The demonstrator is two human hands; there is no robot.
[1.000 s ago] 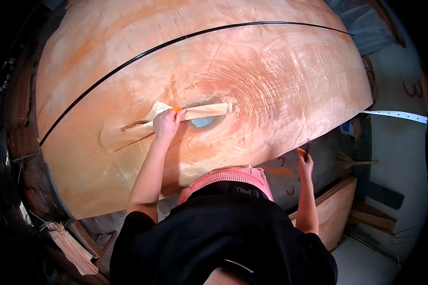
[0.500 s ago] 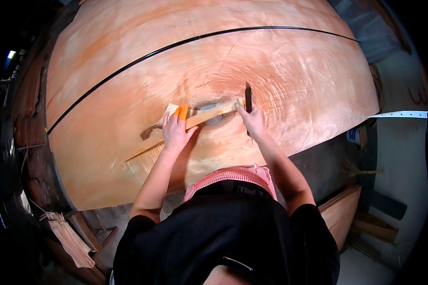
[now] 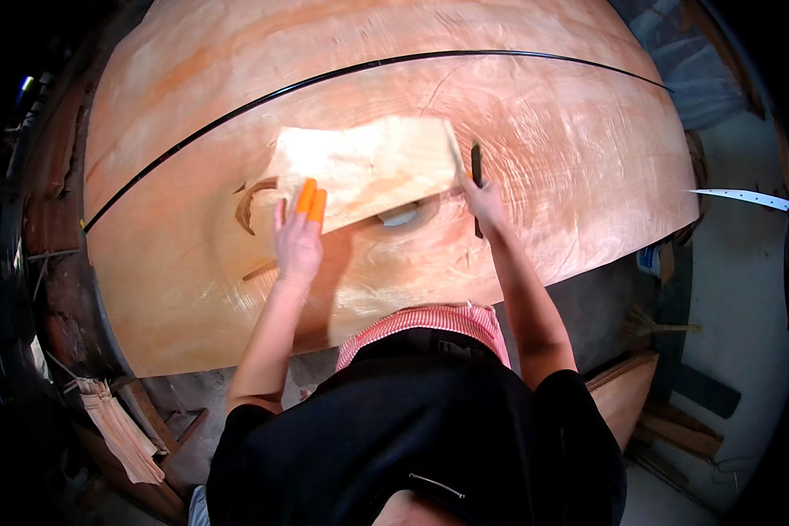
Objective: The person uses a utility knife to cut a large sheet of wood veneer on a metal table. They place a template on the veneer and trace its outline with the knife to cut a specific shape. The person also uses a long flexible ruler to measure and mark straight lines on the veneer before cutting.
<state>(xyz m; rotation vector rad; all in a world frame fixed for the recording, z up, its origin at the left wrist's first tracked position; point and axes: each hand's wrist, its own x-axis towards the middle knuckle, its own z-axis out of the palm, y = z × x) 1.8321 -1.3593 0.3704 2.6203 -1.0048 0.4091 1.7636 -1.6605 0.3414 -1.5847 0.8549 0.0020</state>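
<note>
A thin pale wood veneer piece (image 3: 368,167) is raised and tilted over a large veneer sheet (image 3: 579,175). My right hand (image 3: 487,209) is closed at its right end, also gripping a dark, narrow, flat blade-like tool (image 3: 476,167). At the piece's lower left edge is my left hand (image 3: 298,241), its fingers stretched out, two of them wearing orange finger covers (image 3: 311,202). Beneath the piece a pale oval patch (image 3: 401,216) with a dark rim partly shows; what it is, I cannot tell. A curled brown veneer scrap (image 3: 247,209) lies left of the piece.
A long thin black strip (image 3: 324,88) arcs across the sheet's far part. A white perforated strip (image 3: 745,198) sticks out at the right. Veneer offcuts (image 3: 118,430) hang at lower left. A broom-like tool (image 3: 666,327) and wooden boards (image 3: 622,394) are at lower right.
The veneer piece, seen nearly edge-on before, now shows its broad face and reaches farther away from me. My left hand has shifted slightly left, the right hand slightly right with the tool.
</note>
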